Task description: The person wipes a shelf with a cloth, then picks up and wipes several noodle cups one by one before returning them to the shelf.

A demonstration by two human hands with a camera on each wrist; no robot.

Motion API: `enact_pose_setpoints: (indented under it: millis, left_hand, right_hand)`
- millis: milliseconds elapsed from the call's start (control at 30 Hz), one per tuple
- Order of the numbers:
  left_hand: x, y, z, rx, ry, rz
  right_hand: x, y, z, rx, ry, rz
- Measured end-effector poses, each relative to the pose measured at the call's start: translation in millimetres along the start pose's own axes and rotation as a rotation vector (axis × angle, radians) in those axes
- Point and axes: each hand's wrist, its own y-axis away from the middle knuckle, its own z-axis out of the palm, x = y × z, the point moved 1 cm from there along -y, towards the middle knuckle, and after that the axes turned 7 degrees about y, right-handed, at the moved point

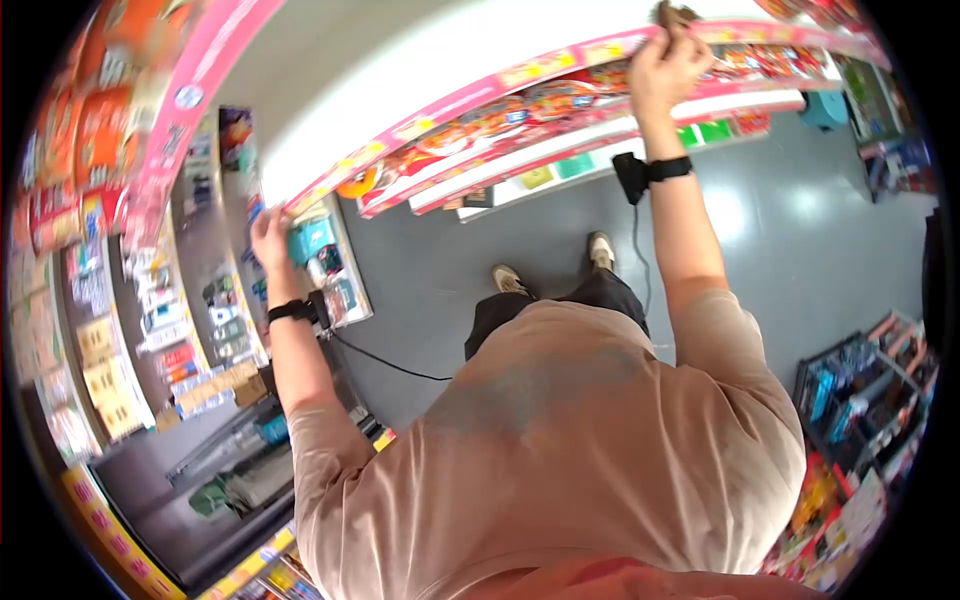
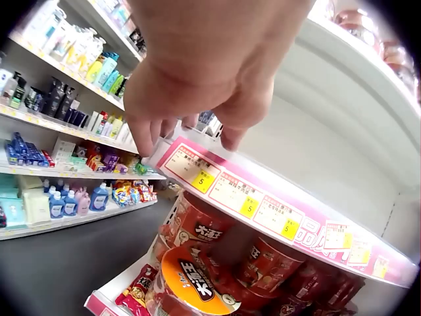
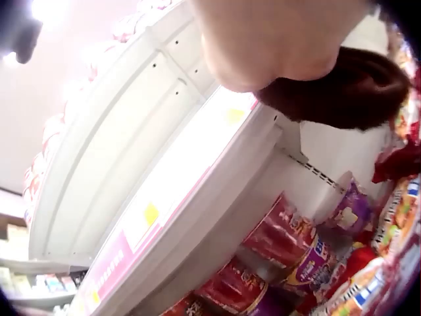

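Observation:
A white shelf edged with a pink price strip (image 1: 520, 75) runs across the head view. My left hand (image 2: 204, 72) rests at its corner, fingertips over the edge beside the price labels (image 2: 230, 191). At the strip's other side, my right hand (image 1: 668, 75) holds a brown cloth (image 1: 676, 16) at the shelf. In the right wrist view the dark brown cloth (image 3: 342, 92) bunches below my right hand (image 3: 276, 39), whose fingers are mostly hidden.
Red noodle tubs (image 2: 266, 263) and an orange round sign (image 2: 194, 280) sit under the strip. Bottles (image 2: 99, 197) fill side shelves at the left. Grey floor (image 1: 430, 270) lies below; a stocked rack (image 1: 850, 400) stands at the right.

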Motion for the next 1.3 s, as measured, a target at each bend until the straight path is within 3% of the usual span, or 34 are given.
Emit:
enact_pose_setpoints:
  millis: [100,133,300,367,433,633,700,767,800,833,933,1033,1133,1167,1233,1300]
  left_hand:
    - [6.0,2.1,-5.6,-0.032,0.143,-0.023]
    - [14.3,8.8,-3.6,-0.017,0.137,-0.077]
    - [-2.8,-1.1,-24.3,-0.161,0.118,0.009]
    - [-6.3,-0.9,-29.8,-0.234,0.092,0.042]
    - [-3.8,3.2,-30.8,-0.213,-0.083,0.207]
    - [14.2,12.9,-27.9,-0.241,-0.386,0.36]
    - [14.1,11.3,-27.8,-0.241,-0.399,0.4]
    - [16.6,13.7,-28.6,-0.25,-0.478,0.444]
    - [17.3,14.8,-28.4,-0.249,-0.457,0.456]
    - [14.1,11.5,-30.6,-0.259,-0.427,0.469]
    - [5.9,7.7,-31.0,-0.27,-0.352,0.482]
    - [13.9,14.6,-26.7,-0.248,-0.439,0.495]
    - [6.9,10.8,-23.3,-0.231,-0.376,0.536]
    - [5.5,12.2,-23.9,-0.231,-0.351,0.545]
    - [5.1,13.6,-28.9,-0.297,-0.44,0.49]
    - [2.9,5.2,-34.2,-0.33,-0.429,0.463]
  right_hand:
    - [-29.7,28.7,7.2,0.084,-0.045,-0.028]
    - [-47.0,45.3,6.4,0.055,-0.018,-0.081]
    - [-151.7,145.6,11.6,-0.005,-0.07,-0.165]
    - [-185.5,180.2,13.2,-0.088,-0.055,-0.071]
    - [-212.6,212.6,19.7,-0.072,-0.063,-0.084]
    - [-277.0,280.5,17.6,-0.122,-0.123,-0.27]
    - [-282.7,272.5,10.2,-0.183,-0.12,-0.228]
    - [-259.1,248.9,5.6,-0.209,-0.088,-0.317]
    - [-237.5,229.8,11.5,-0.062,-0.069,-0.386]
    - [-218.7,212.2,9.5,-0.094,-0.021,-0.264]
    - [-171.4,164.6,13.7,0.127,-0.015,-0.105]
    - [-198.6,193.4,24.3,0.131,-0.026,-0.027]
    - [-267.6,276.5,31.5,0.06,-0.057,-0.352]
    - [-287.0,302.6,32.7,-0.039,-0.241,-0.39]
    - [-316.7,305.4,15.9,-0.078,-0.259,-0.391]
    - [-292.1,294.4,20.0,-0.162,-0.326,-0.475]
